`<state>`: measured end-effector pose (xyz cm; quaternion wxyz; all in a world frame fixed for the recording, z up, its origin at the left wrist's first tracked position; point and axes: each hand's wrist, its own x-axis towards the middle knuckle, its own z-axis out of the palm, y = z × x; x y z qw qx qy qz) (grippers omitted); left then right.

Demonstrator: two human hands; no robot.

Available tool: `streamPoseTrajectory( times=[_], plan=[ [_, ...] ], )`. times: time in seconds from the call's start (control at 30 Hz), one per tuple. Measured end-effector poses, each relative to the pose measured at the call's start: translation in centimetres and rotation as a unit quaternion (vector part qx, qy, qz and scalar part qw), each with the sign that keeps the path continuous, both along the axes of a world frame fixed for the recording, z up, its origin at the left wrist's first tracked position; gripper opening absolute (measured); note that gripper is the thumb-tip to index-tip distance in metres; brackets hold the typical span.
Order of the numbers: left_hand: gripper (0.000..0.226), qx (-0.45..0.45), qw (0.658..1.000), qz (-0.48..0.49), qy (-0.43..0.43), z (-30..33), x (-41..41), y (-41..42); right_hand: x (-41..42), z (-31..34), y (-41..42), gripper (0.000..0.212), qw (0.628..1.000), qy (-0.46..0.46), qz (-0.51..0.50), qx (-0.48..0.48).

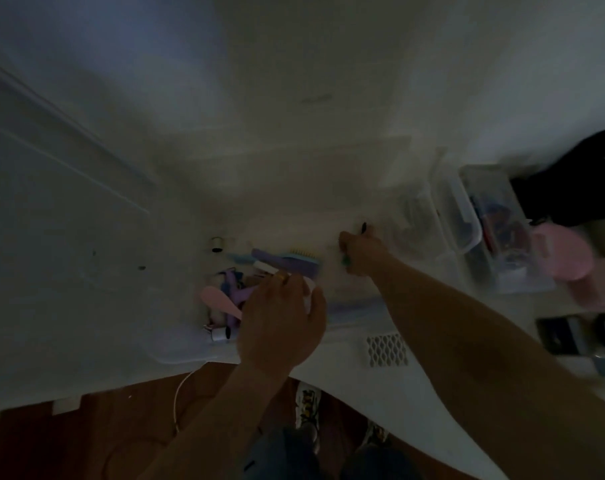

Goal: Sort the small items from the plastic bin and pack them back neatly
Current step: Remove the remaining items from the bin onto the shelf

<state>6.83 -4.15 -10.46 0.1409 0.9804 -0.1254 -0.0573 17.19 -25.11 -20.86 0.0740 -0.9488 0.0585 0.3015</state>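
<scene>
The frame is dim and blurred. A heap of small items [231, 289] lies on the white table [294, 168]: a purple comb with yellow teeth [287, 263], a pink paddle-shaped piece [219, 301], purple bits and a small white spool [217, 244]. My left hand [282, 317] rests at the heap's right edge, fingers curled around a small white object [308, 292]. My right hand [360, 252] is closed, with a thin dark item [363, 227] sticking up from it and something green [346, 260] below. A clear plastic bin [460, 220] holding mixed items stands to its right.
A clear flat lid [356, 313] lies under my right forearm. Pink round objects [564, 254] and a black bag [581, 181] sit at the far right. A white perforated piece [386, 349] lies near the table's front edge. Wooden floor and a white cable show below.
</scene>
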Motion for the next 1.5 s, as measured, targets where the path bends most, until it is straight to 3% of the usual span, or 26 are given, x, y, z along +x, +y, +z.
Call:
streamPoseTrajectory(
  times=[0.1, 0.17, 0.23, 0.3, 0.37, 0.43, 0.6, 0.77, 0.8, 0.9, 0.93, 1.0, 1.07, 1.13, 1.17, 1.23, 1.33, 1.43, 1.5],
  plan=[
    [0.06, 0.053, 0.998, -0.031, 0.006, -0.7, 0.1, 0.0, -0.3, 1.5, 0.0, 0.045, 0.999, 0.007, 0.017, 0.044],
    [0.044, 0.048, 0.998, -0.035, 0.027, 0.0, 0.4, 0.0, -0.5, 3.6, -0.1, 0.045, 0.992, -0.016, -0.016, 0.122],
    [0.02, 0.042, 0.996, -0.079, 0.023, 0.8, 0.1, -0.3, -1.3, 6.4, -0.5, 0.047, 0.973, -0.089, -0.04, 0.21],
    [0.025, 0.018, 0.998, -0.06, 0.011, 0.6, 0.2, 0.1, -3.2, 10.4, -1.3, 0.043, 0.944, -0.169, -0.035, 0.283],
    [0.045, 0.012, 0.998, -0.063, 0.001, 0.3, 0.3, 0.0, -6.1, 14.8, -2.5, 0.038, 0.901, -0.223, -0.06, 0.368],
    [0.058, 0.07, 0.989, -0.12, -0.057, -0.6, 0.3, 0.0, -8.8, 18.1, -4.7, 0.035, 0.847, -0.253, -0.132, 0.449],
    [0.038, 0.145, 0.943, -0.242, -0.178, -1.5, 0.5, 0.8, -12.0, 18.4, -11.7, 0.038, 0.666, -0.188, -0.337, 0.639],
    [0.037, 0.125, 0.936, -0.242, -0.22, -0.8, 0.4, 0.4, -11.1, 16.5, -12.6, 0.018, 0.569, -0.121, -0.443, 0.683],
    [0.04, 0.118, 0.935, -0.247, -0.228, -1.1, 0.4, 0.5, -10.7, 16.6, -12.4, 0.014, 0.562, -0.118, -0.449, 0.685],
    [0.042, 0.117, 0.935, -0.25, -0.223, -1.9, 0.7, 1.2, -9.9, 16.7, -12.4, 0.015, 0.588, -0.136, -0.453, 0.656],
    [0.041, 0.13, 0.934, -0.252, -0.219, -1.9, 0.8, 1.4, -10.3, 16.5, -12.5, 0.017, 0.577, -0.148, -0.464, 0.656],
    [0.037, 0.142, 0.944, -0.238, -0.179, -1.0, 0.7, 0.9, -11.7, 15.8, -12.9, 0.018, 0.514, -0.168, -0.491, 0.683],
    [0.028, 0.089, 0.987, -0.13, -0.037, 1.0, -0.1, -0.3, -14.2, 15.3, -13.6, 0.018, 0.495, -0.182, -0.514, 0.676],
    [0.023, 0.001, 1.0, -0.012, 0.006, 2.1, -0.4, -1.3, -17.5, 14.8, -14.4, 0.022, 0.518, -0.211, -0.537, 0.632],
    [0.033, -0.014, 1.0, 0.004, 0.011, 2.3, -0.8, -1.9, -19.3, 14.7, -14.7, 0.024, 0.521, -0.225, -0.559, 0.604],
    [0.043, -0.016, 0.998, -0.022, -0.051, 3.0, -1.9, -4.0, -23.0, 14.1, -15.2, 0.02, 0.523, -0.246, -0.586, 0.568],
    [0.027, -0.109, 0.967, -0.133, -0.185, 4.7, -5.0, -9.3, -28.4, 13.0, -16.0, 0.029, 0.558, -0.251, -0.607, 0.507],
    [0.017, -0.174, 0.938, -0.255, -0.159, 5.3, -8.6, -15.3, -32.2, 11.9, -16.6, 0.042, 0.55, -0.251, -0.644, 0.468],
    [0.012, -0.191, 0.919, -0.317, -0.137, 4.2, -10.9, -18.4, -33.4, 10.9, -16.7, 0.041, 0.573, -0.256, -0.639, 0.444]
  ],
)
